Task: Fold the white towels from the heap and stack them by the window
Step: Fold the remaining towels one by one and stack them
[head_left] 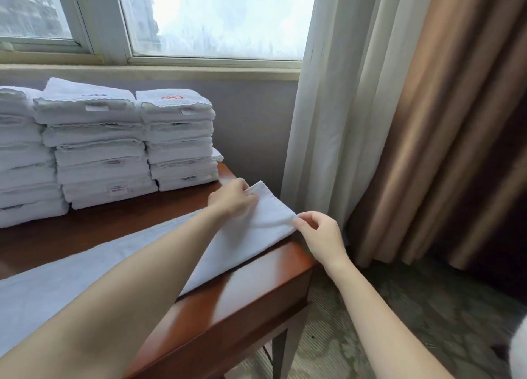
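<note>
A white towel lies stretched out along the wooden desk, its end right at the desk's right-hand corner. The left hand is on the far corner of that end, fingers curled and pinching the hem, and it lifts the corner a touch off the wood. The right hand takes the near corner, thumb and forefinger pinched on the edge just past the desk's rim. Between the two hands the towel's short edge runs taut. Behind them, three stacks of folded towels stand side by side at the back of the desk, under the window. To the right hang a white curtain and a brown curtain, down to patterned carpet.
</note>
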`<state>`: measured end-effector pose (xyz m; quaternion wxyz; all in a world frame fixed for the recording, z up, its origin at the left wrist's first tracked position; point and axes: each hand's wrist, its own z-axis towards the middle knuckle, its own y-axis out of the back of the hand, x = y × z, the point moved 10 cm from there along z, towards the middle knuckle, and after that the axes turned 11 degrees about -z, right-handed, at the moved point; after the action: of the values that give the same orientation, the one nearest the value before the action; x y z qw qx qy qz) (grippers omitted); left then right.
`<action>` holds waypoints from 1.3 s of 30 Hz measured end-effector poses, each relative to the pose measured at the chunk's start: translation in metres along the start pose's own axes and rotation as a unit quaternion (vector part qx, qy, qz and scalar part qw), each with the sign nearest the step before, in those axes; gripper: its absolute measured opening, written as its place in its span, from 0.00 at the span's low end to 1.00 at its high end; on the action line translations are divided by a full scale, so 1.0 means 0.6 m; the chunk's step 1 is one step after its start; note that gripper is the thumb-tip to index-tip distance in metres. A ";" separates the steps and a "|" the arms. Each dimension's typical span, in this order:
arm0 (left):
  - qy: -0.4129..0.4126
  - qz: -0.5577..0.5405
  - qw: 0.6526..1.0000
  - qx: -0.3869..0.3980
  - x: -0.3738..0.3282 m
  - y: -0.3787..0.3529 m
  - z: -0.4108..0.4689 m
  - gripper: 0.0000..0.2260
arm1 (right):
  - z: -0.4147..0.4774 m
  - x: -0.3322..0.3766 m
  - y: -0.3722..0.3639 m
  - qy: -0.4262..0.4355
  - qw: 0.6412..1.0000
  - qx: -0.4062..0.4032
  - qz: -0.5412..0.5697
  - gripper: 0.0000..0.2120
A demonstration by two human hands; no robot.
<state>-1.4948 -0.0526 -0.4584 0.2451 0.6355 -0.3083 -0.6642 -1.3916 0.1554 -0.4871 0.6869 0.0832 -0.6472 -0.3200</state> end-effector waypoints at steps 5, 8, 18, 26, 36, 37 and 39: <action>-0.063 -0.031 0.993 -0.089 -0.021 0.012 -0.008 0.07 | 0.013 -0.009 -0.016 -0.042 0.998 0.046 0.005 0.13; -0.119 0.037 0.985 -0.118 -0.026 0.000 -0.019 0.11 | 0.012 -0.021 -0.015 -0.052 0.994 0.038 -0.093 0.13; -0.201 -0.110 0.956 -0.182 -0.035 0.058 -0.078 0.09 | -0.023 0.111 -0.045 0.110 0.985 0.028 -0.131 0.13; -0.155 0.004 0.982 -0.107 0.085 0.154 -0.194 0.07 | -0.112 0.233 -0.189 0.263 0.934 0.134 -0.200 0.20; -0.027 0.071 0.980 -0.186 0.280 0.333 -0.384 0.09 | -0.269 0.397 -0.385 0.424 0.840 0.230 -0.249 0.21; -0.016 0.073 0.977 -0.199 0.297 0.350 -0.405 0.09 | -0.286 0.409 -0.403 0.434 0.834 0.236 -0.245 0.21; 0.007 0.074 0.972 -0.223 0.331 0.381 -0.445 0.09 | -0.320 0.430 -0.435 0.451 0.824 0.248 -0.238 0.22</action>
<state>-1.2583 -0.3790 -0.4316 0.4316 0.5447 -0.1967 -0.6917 -1.3084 -0.2473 -0.4380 0.7611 0.5366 -0.2834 -0.2292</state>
